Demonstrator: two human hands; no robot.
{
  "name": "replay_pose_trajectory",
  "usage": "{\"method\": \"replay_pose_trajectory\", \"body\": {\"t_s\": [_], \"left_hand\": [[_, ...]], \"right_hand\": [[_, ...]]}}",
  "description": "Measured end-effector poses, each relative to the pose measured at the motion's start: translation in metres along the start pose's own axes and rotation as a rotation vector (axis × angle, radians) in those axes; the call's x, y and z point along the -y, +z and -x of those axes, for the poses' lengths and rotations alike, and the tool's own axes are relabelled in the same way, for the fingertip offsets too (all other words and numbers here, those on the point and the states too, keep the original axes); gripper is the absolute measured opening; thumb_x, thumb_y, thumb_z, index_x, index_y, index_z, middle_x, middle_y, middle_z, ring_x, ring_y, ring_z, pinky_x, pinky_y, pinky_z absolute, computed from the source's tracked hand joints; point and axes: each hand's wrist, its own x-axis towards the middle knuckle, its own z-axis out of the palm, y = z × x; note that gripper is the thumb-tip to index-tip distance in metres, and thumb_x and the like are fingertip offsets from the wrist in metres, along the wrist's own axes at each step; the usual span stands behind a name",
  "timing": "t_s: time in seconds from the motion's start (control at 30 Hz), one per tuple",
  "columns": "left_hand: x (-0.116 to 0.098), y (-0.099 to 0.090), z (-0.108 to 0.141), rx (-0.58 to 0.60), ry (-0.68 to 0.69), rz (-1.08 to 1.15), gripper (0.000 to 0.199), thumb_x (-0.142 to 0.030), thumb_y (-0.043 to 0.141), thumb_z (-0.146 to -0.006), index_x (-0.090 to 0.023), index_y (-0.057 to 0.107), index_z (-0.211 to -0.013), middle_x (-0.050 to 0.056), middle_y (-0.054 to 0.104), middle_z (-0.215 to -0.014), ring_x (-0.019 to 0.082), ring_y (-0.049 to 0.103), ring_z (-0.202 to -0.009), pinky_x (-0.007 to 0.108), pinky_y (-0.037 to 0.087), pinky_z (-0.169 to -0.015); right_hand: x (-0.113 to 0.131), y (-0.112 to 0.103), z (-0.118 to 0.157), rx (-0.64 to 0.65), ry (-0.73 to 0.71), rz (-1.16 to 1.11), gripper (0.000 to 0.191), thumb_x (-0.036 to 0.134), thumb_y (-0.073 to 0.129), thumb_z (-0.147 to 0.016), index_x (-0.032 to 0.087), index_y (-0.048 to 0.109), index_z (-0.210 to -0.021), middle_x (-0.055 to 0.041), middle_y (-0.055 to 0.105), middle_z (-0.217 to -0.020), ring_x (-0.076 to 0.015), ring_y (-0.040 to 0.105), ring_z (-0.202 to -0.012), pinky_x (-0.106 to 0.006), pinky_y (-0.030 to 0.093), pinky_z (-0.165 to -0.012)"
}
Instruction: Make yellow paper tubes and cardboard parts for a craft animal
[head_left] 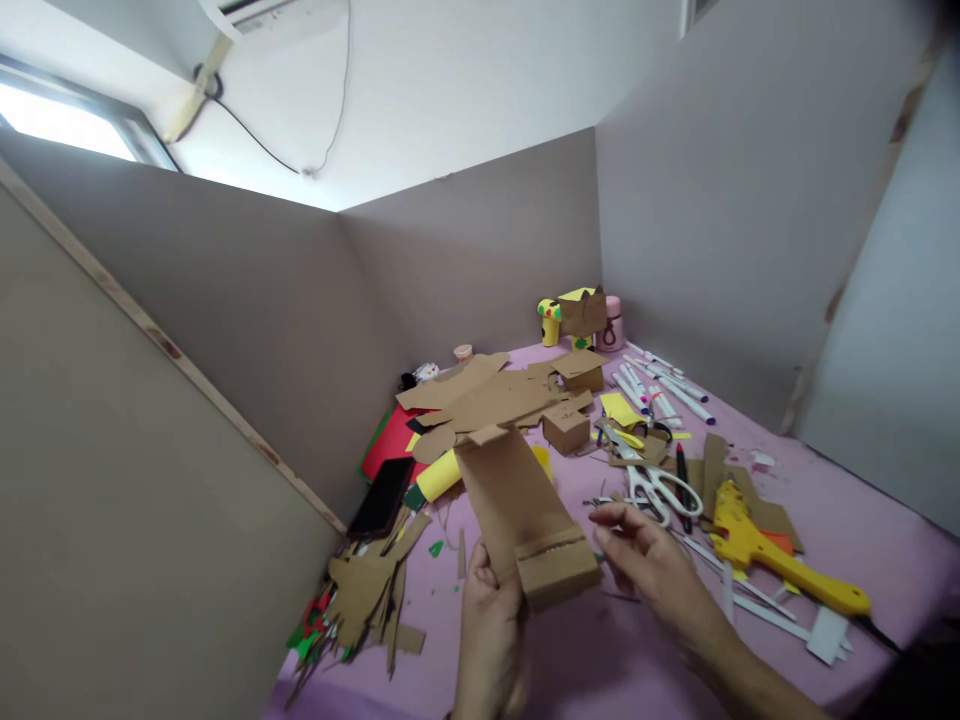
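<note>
My left hand is closed around the lower left side of a folded brown cardboard piece. The piece is a long flat panel with a small box-like fold at its near end and a short flap at its far end. Just off its right edge is my right hand, fingers loosely bent, with thumb and forefinger slightly apart. I make out nothing between those fingers. Behind the panel, partly hidden, lies a yellow paper tube. Two small cardboard boxes stand beyond it.
White-handled scissors, a yellow glue gun and several markers lie at the right. On the left are a dark phone and cardboard scraps. Grey partitions enclose the pink-covered table.
</note>
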Motion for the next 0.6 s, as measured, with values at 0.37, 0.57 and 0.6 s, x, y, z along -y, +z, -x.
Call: {"method": "replay_pose_trajectory", "body": {"t_s": [0.37,0.57,0.6], "left_hand": [[0.031,-0.021,0.017,0.091,-0.142,-0.087,0.049,-0.016,0.081,-0.049,-0.017,0.065,-0.095,0.006,0.074,-0.076,0.025,0.069,-0.075,0.032,0.053,-0.067],[0.030,-0.026,0.028,0.067,-0.242,-0.182,0.044,-0.018,0.080,-0.056,-0.016,0.064,-0.097,0.008,0.075,-0.082,0.025,0.069,-0.076,0.032,0.053,-0.066],[0.030,-0.025,0.030,0.078,-0.243,-0.190,0.042,-0.020,0.079,-0.058,-0.016,0.064,-0.098,0.009,0.074,-0.084,0.026,0.069,-0.078,0.033,0.053,-0.068]], "right_hand": [[-0.002,0.006,0.027,0.423,0.105,-0.105,0.026,0.018,0.069,-0.073,0.021,0.070,-0.098,0.0025,0.071,-0.074,-0.0068,0.054,-0.047,-0.028,0.050,-0.073],[-0.012,0.004,0.033,0.453,0.134,-0.095,0.034,0.019,0.073,-0.070,0.021,0.069,-0.104,-0.0024,0.074,-0.087,-0.0154,0.065,-0.062,-0.031,0.052,-0.069],[-0.012,0.004,0.035,0.448,0.125,-0.096,0.036,0.018,0.074,-0.069,0.021,0.068,-0.105,-0.0028,0.074,-0.090,-0.0179,0.066,-0.070,-0.031,0.052,-0.072]]}}
